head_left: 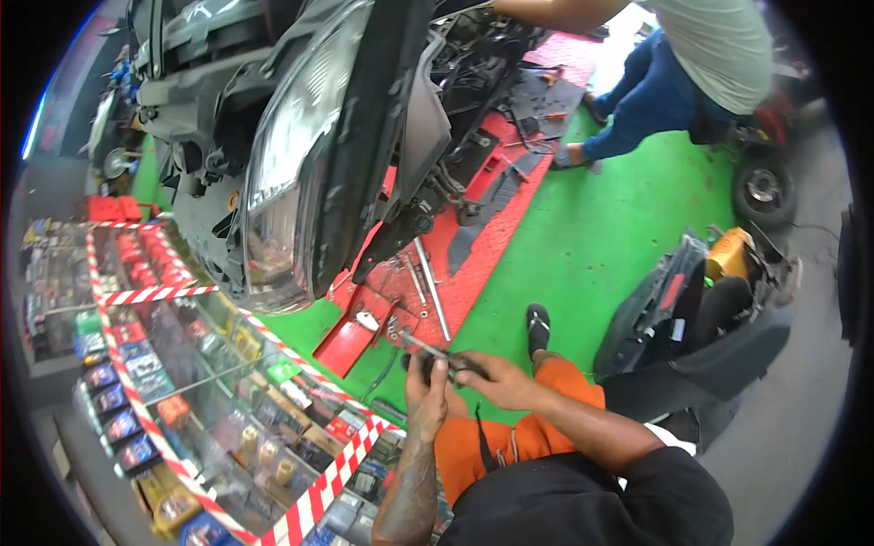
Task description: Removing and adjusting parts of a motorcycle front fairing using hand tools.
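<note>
My right hand [492, 382] grips a tool with a long silver shaft [421, 342], like a screwdriver, angled up and left over the red lift ramp [496, 237]. Close beside it, my left hand [426, 387] is closed, thumb up, on a small dark part that is too hidden to name; the tool crosses just above it. Beyond my hands hangs the dismantled scooter front, with its clear headlight [282, 214] and black fairing. Loose metal rods [432, 287] lie on the ramp below it.
A glass display case [146, 364] with red-white striped edges runs along my left. Another person [701, 64] stands beside the scooter at the upper right. A pile of black body panels [692, 337] and a yellow piece [726, 255] lie at right, near a wheel [761, 193] on the green floor [628, 227].
</note>
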The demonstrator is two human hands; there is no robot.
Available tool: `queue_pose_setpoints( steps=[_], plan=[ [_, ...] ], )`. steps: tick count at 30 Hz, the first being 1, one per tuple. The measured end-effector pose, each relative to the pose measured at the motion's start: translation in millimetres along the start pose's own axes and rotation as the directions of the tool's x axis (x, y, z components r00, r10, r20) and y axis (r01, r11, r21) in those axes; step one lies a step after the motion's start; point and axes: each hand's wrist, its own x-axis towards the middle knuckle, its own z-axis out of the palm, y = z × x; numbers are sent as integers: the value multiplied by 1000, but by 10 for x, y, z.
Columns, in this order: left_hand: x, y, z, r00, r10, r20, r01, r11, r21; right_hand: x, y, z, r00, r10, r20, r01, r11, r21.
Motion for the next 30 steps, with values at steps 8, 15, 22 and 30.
queue_pose_setpoints(
  steps=[8, 15, 22, 30],
  plan=[
    [666, 1243, 606, 998, 55, 20, -50, 978, -201, -138, -1180, -930, 981, -140, -133, 128, 988, -91],
    [998, 1424, 628, 987, 80, -136, -109, 969, -223, 190, -1482, -968, 984, -124, -130, 124, 992, -15],
    [1051, 1436, 515, 983, 61, -175, -97, 973, -211, 366, -1466, -934, 993, -100, -55, 101, 995, 24],
    [1068, 1442, 530, 971, 24, -237, -96, 950, -297, 347, -1636, -1089, 864, 128, 486, -484, 472, 737]
  ],
)
